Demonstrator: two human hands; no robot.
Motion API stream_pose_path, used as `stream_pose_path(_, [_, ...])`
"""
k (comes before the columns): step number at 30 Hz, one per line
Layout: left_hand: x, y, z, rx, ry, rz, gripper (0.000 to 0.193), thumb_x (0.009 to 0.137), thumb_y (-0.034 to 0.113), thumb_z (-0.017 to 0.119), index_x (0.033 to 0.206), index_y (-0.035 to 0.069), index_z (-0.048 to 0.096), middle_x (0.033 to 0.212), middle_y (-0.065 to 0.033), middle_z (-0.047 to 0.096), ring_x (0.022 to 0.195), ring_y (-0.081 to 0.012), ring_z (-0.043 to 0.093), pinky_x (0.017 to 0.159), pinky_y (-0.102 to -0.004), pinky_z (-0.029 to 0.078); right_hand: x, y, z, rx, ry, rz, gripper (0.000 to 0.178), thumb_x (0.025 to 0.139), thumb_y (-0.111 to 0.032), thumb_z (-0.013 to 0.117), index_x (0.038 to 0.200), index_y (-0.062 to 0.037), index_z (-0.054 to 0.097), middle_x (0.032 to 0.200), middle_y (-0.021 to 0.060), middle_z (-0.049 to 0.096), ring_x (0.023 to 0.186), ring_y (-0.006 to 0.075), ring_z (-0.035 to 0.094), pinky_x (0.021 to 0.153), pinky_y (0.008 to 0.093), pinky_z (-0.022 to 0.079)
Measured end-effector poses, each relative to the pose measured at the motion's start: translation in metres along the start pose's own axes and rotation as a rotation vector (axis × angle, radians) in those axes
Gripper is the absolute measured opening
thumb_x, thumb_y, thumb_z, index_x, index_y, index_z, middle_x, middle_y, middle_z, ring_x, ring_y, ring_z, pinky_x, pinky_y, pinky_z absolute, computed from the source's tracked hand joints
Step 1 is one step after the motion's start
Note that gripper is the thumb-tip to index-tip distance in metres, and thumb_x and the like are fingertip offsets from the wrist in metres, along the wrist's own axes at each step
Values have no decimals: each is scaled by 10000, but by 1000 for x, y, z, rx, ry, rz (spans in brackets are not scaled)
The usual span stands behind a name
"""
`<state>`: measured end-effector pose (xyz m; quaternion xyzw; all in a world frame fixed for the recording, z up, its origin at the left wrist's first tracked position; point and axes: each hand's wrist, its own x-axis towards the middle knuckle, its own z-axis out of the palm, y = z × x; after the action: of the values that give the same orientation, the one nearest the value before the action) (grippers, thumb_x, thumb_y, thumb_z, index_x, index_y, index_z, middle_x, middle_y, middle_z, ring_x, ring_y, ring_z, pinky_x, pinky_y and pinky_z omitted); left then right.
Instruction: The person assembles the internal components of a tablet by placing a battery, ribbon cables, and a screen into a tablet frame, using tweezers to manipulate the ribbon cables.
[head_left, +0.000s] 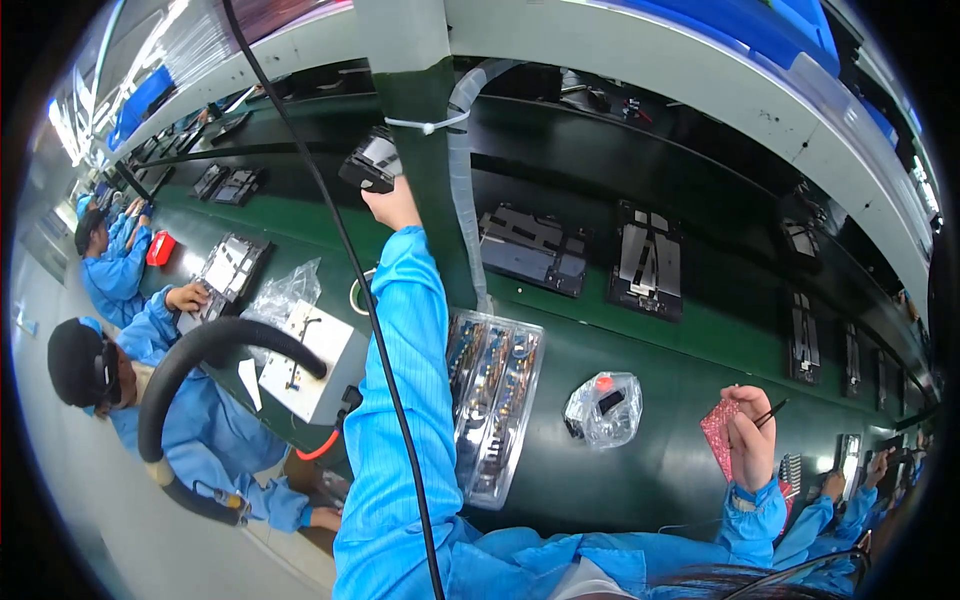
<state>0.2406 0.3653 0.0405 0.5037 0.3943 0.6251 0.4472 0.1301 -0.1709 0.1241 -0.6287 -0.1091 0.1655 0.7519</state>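
The left hand (395,205) grips a flat, dark device (370,163); the right hand (751,440), curled narrow, holds bumpy pink wrap (715,437) and a slim tool (773,412), a crinkled clear bag (617,426) to its left.

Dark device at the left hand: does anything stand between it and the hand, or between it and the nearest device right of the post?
Nothing visible separates the left hand from the dark device. Toward the other device, the post and translucent tube stand between, in this view.
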Motion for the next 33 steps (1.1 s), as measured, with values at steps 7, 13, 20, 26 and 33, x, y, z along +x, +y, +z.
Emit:
stream_pose_path(7, [-24, 94, -94, 284, -58, 309, 528, 699, 132, 655, 1131, -83, 442, 942, -248, 593, 870, -374, 589, 785, -392, 459, -46, 1, -1, -18, -106, -15, 308, 792, -104, 544, 1077, -8, 472, 1080, 132, 508, 777, 103, 503, 608, 216, 411])
stream_pose_path(13, [-80, 158, -193, 215, -68, 394, 513, 687, 145, 687, 1094, -76, 465, 931, -203, 602, 825, -326, 590, 779, -375, 448, -78, 16, 10, 46, -233, 13, 314, 794, -124, 556, 1075, -5, 484, 1077, 138, 521, 723, 81, 490, 608, 213, 421])
stream_pose_path(20, [-182, 185, -328, -6, -341, 284, 387, 744, 17, 667, 1089, -6, 493, 952, -60, 580, 799, -139, 542, 702, -253, 435, -104, 51, 41, 134, -345, 71, 295, 819, -163, 557, 1074, -27, 497, 1042, 96, 550, 639, 27, 440, 581, 185, 397])
stream_pose_path(26, [-226, 200, -408, -283, -480, -272, 496, 752, -23, 590, 1214, 11, 413, 1102, -104, 541, 946, -205, 561, 836, -314, 451, -124, 59, 43, 18, -109, -113, 257, 820, -82, 515, 1068, -15, 517, 1039, 65, 574, 627, 31, 450, 577, 173, 375])
stream_pose_path(33, [-244, 155, -425, -354, -996, -1015, 533, 679, 66, 685, 1157, 20, 452, 1022, -87, 569, 915, -205, 574, 809, -332, 473, -131, 71, -13, -327, -158, -113, 531, 837, -276, 554, 1262, 2, 399, 1110, 56, 533, 814, 72, 492, 725, 204, 394])
